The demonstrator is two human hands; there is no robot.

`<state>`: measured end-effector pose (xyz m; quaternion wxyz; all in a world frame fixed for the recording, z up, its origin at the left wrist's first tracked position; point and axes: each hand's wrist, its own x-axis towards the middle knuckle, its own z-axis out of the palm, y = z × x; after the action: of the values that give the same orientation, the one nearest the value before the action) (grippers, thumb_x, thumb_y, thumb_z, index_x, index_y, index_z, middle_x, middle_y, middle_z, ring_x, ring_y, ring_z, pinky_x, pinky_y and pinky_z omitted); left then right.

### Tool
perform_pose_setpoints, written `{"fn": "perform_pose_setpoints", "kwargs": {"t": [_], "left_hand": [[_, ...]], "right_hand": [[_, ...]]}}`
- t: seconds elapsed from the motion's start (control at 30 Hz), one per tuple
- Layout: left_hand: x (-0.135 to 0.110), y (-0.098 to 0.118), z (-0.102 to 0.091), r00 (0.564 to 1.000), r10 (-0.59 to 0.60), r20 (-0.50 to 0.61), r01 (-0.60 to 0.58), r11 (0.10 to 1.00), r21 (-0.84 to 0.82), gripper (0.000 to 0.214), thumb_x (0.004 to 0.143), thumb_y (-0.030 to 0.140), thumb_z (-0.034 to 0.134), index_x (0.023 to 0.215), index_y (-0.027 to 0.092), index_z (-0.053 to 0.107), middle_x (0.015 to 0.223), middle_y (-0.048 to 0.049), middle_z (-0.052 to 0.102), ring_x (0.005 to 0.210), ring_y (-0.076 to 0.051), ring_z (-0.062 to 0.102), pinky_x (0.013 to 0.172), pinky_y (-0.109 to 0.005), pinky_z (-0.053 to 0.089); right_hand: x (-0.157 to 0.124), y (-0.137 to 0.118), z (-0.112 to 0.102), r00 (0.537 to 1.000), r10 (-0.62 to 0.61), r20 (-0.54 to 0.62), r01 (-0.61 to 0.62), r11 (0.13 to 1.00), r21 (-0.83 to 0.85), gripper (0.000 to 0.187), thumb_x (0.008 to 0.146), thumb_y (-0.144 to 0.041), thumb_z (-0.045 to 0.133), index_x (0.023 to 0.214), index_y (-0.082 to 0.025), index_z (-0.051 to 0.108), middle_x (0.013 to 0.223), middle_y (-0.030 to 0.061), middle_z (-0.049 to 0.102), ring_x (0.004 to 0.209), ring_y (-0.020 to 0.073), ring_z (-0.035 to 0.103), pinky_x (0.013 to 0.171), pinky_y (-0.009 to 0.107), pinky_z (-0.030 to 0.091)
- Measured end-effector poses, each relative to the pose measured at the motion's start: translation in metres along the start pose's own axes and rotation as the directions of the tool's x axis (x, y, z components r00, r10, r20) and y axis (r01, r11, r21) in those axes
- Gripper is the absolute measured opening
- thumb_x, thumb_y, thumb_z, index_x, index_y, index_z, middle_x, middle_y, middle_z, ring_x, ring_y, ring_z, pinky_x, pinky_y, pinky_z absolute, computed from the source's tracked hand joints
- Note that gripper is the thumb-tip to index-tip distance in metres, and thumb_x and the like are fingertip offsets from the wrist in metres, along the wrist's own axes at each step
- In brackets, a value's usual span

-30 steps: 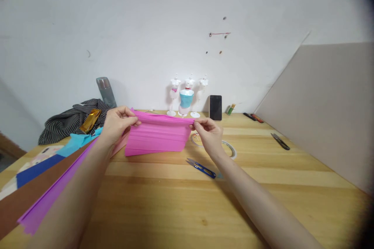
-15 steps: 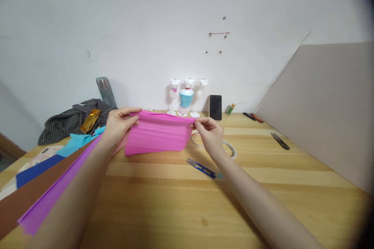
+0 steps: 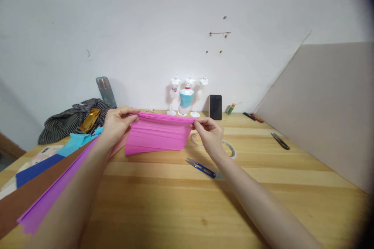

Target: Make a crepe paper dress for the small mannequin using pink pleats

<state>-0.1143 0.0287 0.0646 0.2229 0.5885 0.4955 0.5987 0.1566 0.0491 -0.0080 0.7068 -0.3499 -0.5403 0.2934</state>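
Note:
A bright pink sheet of pleated paper (image 3: 159, 139) spans the space between my two hands, just above the table. My left hand (image 3: 119, 122) pinches the upper left corner between thumb and fingers. On the other side my right hand (image 3: 209, 130) grips the upper right corner the same way. Several narrow folds are gathered along the top edge, which is stretched nearly straight. The lower part hangs toward the table with crease lines running across it. Thread snips (image 3: 201, 167) with blue handles lie below my right hand, and a ring of white tape (image 3: 230, 149) is partly hidden behind it.
Miniature white dress forms (image 3: 186, 97) stand by the wall, near a phone (image 3: 215, 107) and a small green bottle (image 3: 231, 109). Dark snips (image 3: 280, 141) lie at right. Brown (image 3: 43, 186) and purple sheets (image 3: 58, 186), striped cloth (image 3: 67, 122) and a flask (image 3: 105, 91) occupy the left.
My left hand has shifted slightly left, and the pink paper's top edge has become straighter and tauter. My right hand stays almost still, holding its corner.

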Motion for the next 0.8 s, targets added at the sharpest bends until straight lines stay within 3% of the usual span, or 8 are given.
{"fn": "perform_pose_setpoints", "kwargs": {"t": [0.47,0.8], "left_hand": [[0.0,-0.009,-0.007,0.953,0.302,0.009,-0.293,0.918,0.266,0.01,0.07,0.023,0.065,0.069,0.025,0.074,0.073,0.0007,0.068,0.073,-0.016,0.061,0.073,-0.026,0.047],[0.001,-0.01,-0.006,0.976,0.217,0.009,-0.211,0.94,0.269,0.005,0.066,0.023,0.067,0.066,0.022,0.072,0.07,0.0004,0.069,0.069,-0.016,0.062,0.068,-0.024,0.047]], "right_hand": [[0.003,0.001,-0.003,1.0,-0.017,0.006,0.017,0.999,0.046,0.009,0.072,-0.029,0.073,0.073,-0.021,0.068,0.065,0.0007,0.07,0.061,0.0162,0.067,0.063,0.031,0.058],[0.004,0.0,-0.004,0.997,-0.079,-0.011,0.079,0.997,0.002,0.008,0.074,-0.028,0.071,0.074,-0.02,0.068,0.068,0.0011,0.069,0.063,0.0153,0.066,0.065,0.03,0.057]]}}
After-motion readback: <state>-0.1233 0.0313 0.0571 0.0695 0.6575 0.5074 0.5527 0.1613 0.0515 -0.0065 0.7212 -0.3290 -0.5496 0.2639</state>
